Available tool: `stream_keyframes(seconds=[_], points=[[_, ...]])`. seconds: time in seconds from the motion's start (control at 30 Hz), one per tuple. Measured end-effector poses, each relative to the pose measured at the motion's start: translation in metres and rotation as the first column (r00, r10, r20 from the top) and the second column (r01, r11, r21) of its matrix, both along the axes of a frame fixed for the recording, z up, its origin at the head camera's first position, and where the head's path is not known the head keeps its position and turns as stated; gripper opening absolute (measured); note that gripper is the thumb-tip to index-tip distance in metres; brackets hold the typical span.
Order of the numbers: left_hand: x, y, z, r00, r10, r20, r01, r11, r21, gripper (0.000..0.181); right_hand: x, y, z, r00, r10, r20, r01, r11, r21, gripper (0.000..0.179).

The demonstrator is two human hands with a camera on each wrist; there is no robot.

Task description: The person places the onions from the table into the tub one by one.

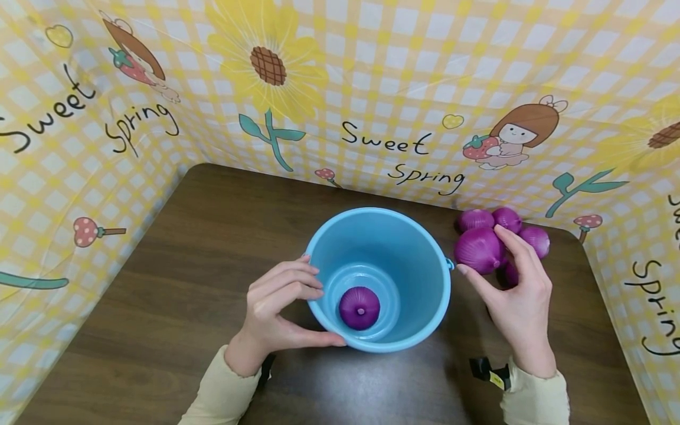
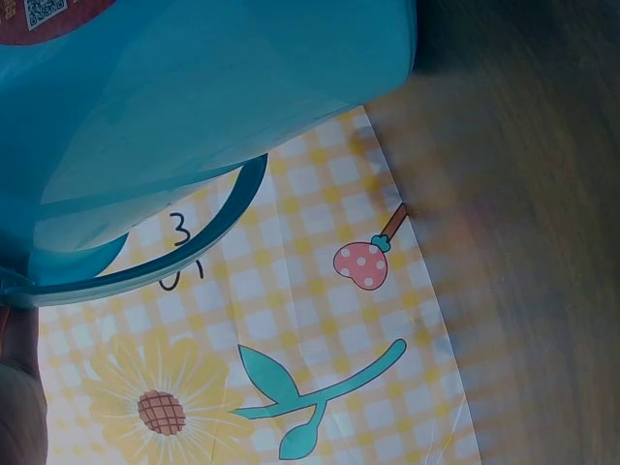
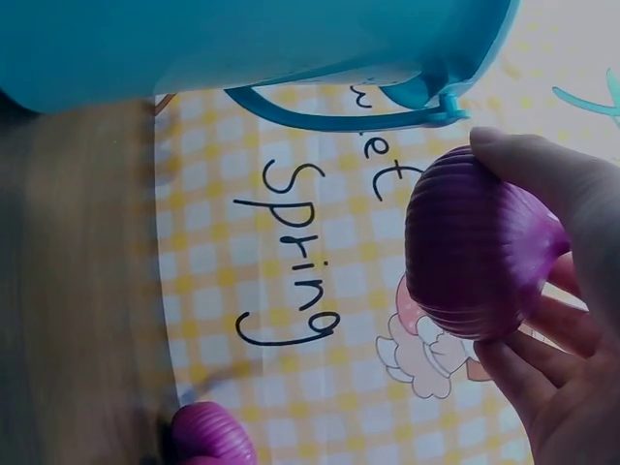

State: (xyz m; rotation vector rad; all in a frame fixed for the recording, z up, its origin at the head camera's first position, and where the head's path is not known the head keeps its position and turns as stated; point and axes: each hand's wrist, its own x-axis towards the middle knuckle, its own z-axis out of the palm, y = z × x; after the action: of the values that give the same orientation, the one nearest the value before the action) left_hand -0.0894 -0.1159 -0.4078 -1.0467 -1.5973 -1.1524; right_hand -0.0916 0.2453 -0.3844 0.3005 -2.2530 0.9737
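In the head view a light blue bucket (image 1: 425, 260) stands upright on the table, with one purple onion (image 1: 359, 308) lying on its bottom. My left hand (image 1: 278, 304) grips the bucket at its left rim, fingertips just over the edge and thumb along the front. To the right of the bucket, my right hand (image 1: 517, 295) pinches another purple onion (image 3: 475, 247) between thumb and fingers. That onion is raised off the table, near the bucket's handle joint (image 1: 450, 264). Little of the left hand (image 2: 19, 407) shows in the left wrist view.
Several more purple onions (image 1: 535, 241) lie together at the back right, partly hidden by the held onion and the right hand. The brown wooden table (image 1: 159, 307) meets a yellow checked cloth wall (image 1: 372, 88) at the back and both sides.
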Motion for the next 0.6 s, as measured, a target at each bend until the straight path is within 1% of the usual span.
stream_keyframes(seconds=[0.13, 0.37, 0.6], points=[[0.000, 0.000, 0.000, 1.000, -0.001, 0.003, 0.001, 1.000, 0.001, 0.062, 0.003, -0.007, 0.009, 1.000, 0.000, -0.018, 0.000, 1.000, -0.017, 0.090], [0.000, 0.000, 0.000, 1.000, -0.001, 0.001, 0.001, 1.000, 0.004, 0.062, 0.014, -0.029, 0.034, 0.999, 0.032, -0.023, -0.033, 0.998, -0.049, 0.083], [0.000, 0.000, 0.000, 1.000, -0.001, -0.003, 0.001, 1.000, 0.005, 0.061, 0.017, -0.034, 0.041, 0.998, 0.042, -0.036, -0.045, 0.996, -0.071, 0.082]])
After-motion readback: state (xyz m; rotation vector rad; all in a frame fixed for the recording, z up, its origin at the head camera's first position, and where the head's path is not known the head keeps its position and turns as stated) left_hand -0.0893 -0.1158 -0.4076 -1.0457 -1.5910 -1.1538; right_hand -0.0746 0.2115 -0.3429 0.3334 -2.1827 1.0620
